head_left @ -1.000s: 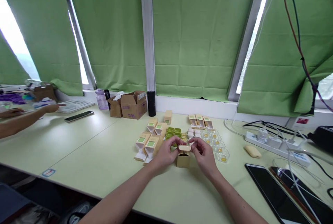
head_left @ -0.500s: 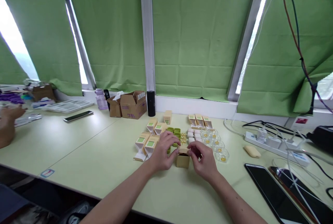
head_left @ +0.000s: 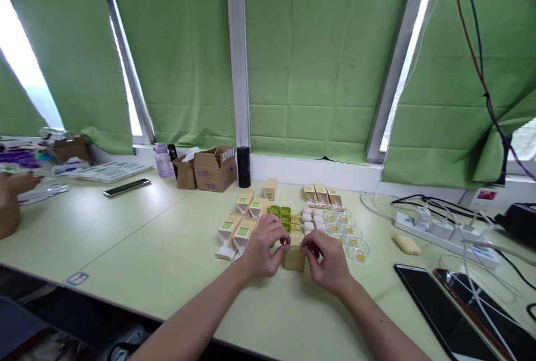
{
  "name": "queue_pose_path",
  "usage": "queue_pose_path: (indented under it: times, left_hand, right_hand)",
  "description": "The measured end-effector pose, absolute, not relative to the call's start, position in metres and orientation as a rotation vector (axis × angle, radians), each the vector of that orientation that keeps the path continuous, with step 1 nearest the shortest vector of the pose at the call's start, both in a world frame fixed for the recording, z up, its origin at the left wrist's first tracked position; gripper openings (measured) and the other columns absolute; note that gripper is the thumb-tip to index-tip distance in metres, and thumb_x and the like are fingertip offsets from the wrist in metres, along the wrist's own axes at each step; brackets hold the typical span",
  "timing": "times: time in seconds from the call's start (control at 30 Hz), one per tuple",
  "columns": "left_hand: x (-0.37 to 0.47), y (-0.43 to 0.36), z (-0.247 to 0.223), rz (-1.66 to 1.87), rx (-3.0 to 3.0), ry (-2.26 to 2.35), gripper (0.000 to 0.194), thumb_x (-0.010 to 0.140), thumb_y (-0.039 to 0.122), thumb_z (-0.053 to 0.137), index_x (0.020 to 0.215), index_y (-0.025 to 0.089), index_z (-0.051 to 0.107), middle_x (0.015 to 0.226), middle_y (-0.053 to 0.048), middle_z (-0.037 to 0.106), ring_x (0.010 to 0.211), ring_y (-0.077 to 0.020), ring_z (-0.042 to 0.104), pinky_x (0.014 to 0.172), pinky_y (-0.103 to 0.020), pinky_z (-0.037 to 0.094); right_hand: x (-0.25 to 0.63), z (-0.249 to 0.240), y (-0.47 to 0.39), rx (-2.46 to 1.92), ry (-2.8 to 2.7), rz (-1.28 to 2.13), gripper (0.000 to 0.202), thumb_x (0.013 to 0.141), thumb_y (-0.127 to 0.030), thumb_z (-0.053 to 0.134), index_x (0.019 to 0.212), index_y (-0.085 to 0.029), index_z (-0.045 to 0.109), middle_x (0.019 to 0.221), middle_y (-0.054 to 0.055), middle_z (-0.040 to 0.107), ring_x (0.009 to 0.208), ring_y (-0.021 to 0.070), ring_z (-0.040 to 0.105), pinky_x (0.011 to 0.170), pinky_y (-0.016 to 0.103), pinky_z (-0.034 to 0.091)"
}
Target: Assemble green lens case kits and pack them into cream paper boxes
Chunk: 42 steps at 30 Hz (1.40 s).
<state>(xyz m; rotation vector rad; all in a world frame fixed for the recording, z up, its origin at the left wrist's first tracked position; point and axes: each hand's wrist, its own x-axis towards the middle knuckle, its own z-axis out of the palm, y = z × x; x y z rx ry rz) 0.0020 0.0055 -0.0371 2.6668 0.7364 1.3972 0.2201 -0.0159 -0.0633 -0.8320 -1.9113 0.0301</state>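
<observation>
A small brown cardboard box (head_left: 295, 260) stands on the table between my hands, its top flap lying nearly flat over the opening. My left hand (head_left: 264, 245) pinches the box's upper left edge, and my right hand (head_left: 328, 260) pinches its upper right edge. Just behind are green square cups (head_left: 285, 219), small yellow pieces (head_left: 295, 219) and white and pink rounded pieces (head_left: 307, 218). Clear plastic cups (head_left: 349, 230) with yellow centres stand to the right. Several open boxes with green labels (head_left: 227, 226) stand left of my left hand.
Three more boxes (head_left: 321, 194) and a single box (head_left: 270, 188) stand further back. Phones (head_left: 435, 308) and a power strip (head_left: 450, 235) with cables lie at right. Cartons (head_left: 215, 171) and a black cylinder (head_left: 243, 167) stand behind. Another person's hand (head_left: 17, 185) shows at far left.
The flap of the small box has come down, and the dark gap beneath it has closed. Both my hands keep their grip at its edges. The other person's hand has shifted slightly.
</observation>
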Motion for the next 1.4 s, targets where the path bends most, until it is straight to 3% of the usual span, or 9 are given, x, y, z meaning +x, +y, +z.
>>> queue_pose_path:
  times: [1.0, 1.4]
  left_hand:
    - [0.0029, 0.0058, -0.0372, 1.374, 2.640, 0.602, 0.011, 0.082, 0.015, 0.062, 0.075, 0.021, 0.056, 0.068, -0.002, 0.059, 0.080, -0.0232, 0.053, 0.081, -0.044, 0.041]
    - [0.0040, 0.0040, -0.0371, 1.371, 2.664, 0.670, 0.019, 0.090, 0.020, 0.058, 0.071, 0.021, 0.056, 0.066, -0.002, 0.057, 0.077, -0.0224, 0.053, 0.081, -0.042, 0.042]
  right_hand:
    - [0.2217, -0.0636, -0.0160, -0.821, -1.960, 0.026, 0.013, 0.078, -0.009, 0.059, 0.072, -0.021, 0.058, 0.062, -0.003, 0.059, 0.054, 0.0123, 0.050, 0.055, 0.025, 0.033]
    - [0.2231, -0.0598, -0.0175, -0.857, -2.011, 0.052, 0.011, 0.077, -0.010, 0.058, 0.075, -0.022, 0.058, 0.063, -0.003, 0.059, 0.055, 0.0131, 0.051, 0.057, 0.026, 0.033]
